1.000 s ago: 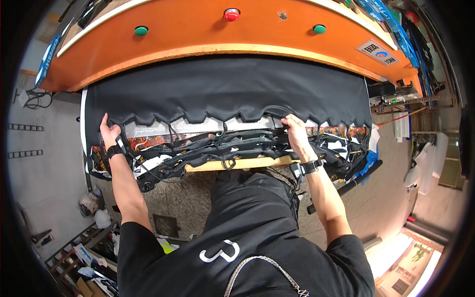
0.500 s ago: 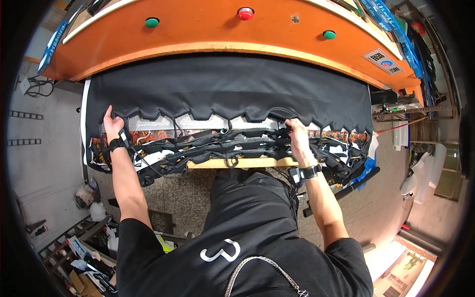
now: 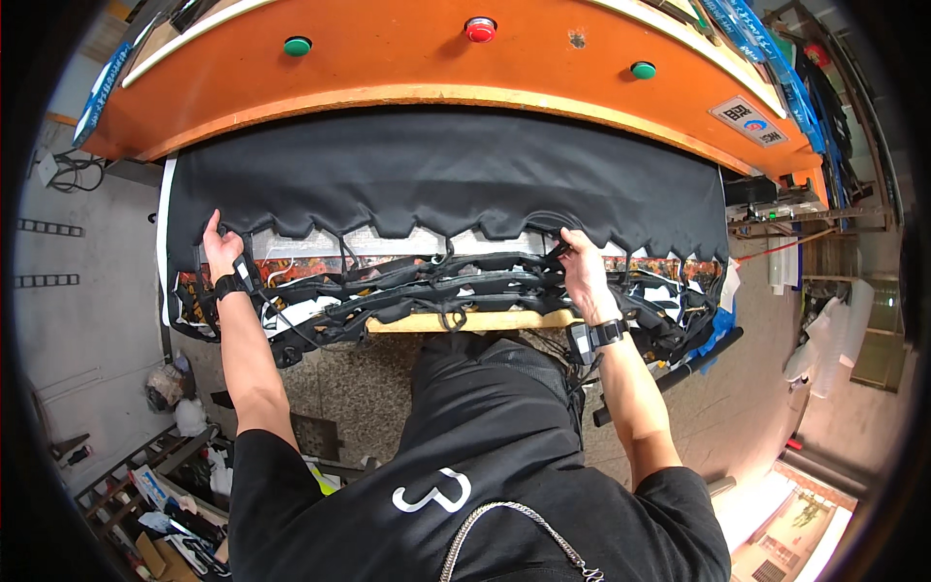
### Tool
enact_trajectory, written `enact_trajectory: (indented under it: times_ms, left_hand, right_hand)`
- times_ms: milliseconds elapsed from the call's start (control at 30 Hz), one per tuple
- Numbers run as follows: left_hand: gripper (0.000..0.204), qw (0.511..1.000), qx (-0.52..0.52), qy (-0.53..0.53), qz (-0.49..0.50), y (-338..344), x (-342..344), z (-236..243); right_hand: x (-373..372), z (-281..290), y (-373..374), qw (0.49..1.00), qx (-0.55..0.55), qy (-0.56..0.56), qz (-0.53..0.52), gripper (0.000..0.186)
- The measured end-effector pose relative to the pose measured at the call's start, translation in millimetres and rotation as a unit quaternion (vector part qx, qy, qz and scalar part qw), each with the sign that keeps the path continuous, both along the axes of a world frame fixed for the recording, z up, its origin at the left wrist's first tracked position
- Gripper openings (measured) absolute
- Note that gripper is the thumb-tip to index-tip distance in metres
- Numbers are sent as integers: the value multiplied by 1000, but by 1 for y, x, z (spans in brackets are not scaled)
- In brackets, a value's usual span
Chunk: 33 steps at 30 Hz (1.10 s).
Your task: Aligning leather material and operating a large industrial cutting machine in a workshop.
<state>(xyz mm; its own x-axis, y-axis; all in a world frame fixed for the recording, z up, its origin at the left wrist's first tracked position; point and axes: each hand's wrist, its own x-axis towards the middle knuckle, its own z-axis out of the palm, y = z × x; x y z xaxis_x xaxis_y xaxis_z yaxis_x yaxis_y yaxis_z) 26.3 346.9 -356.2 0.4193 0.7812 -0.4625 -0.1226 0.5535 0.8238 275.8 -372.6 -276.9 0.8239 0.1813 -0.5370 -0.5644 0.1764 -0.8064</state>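
A wide sheet of black fabric (image 3: pixel 446 165) with a notched near edge lies across in front of me. My left hand (image 3: pixel 222 250) is at the fabric's left end, one finger stretched forward and the others curled at the edge. Toward the right, my right hand (image 3: pixel 583 267) pinches the notched edge beside a dark curved cord or strap (image 3: pixel 553 219). Silvery-white material (image 3: pixel 393 247) shows through the notches. Below it run a colourful printed layer (image 3: pixel 378 267) and folded black fabric strips with loops (image 3: pixel 485 284). Both hands' undersides are hidden.
An orange machine panel (image 3: pixel 388 68) spans the far side, with a red button (image 3: pixel 480 30) and two green buttons, one at the left (image 3: pixel 297 47). A yellowish bar (image 3: pixel 475 321) crosses near my legs. A dark tube (image 3: pixel 669 378) lies at the right; a cluttered rack (image 3: pixel 175 504) stands lower left.
My right hand has shifted very slightly, its wrist tipping a little away from me. My left hand and the fabric stay almost as they were.
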Motion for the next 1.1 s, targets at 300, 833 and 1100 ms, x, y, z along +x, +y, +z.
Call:
enact_trajectory:
  times_ms: [300, 833, 1100]
  left_hand:
    - [16, 996, -60, -35, 60, 6, 5, -8]
    - [59, 792, 512, 245, -225, 3, -26, -27]
    - [67, 818, 429, 291, -250, 3, -25, -21]
  right_hand:
    - [3, 3, 2, 995, 38, -60, 71, 22]
    - [-26, 2, -19, 848, -408, -204, 271, 24]
    - [6, -18, -67, 952, -248, -97, -147, 25]
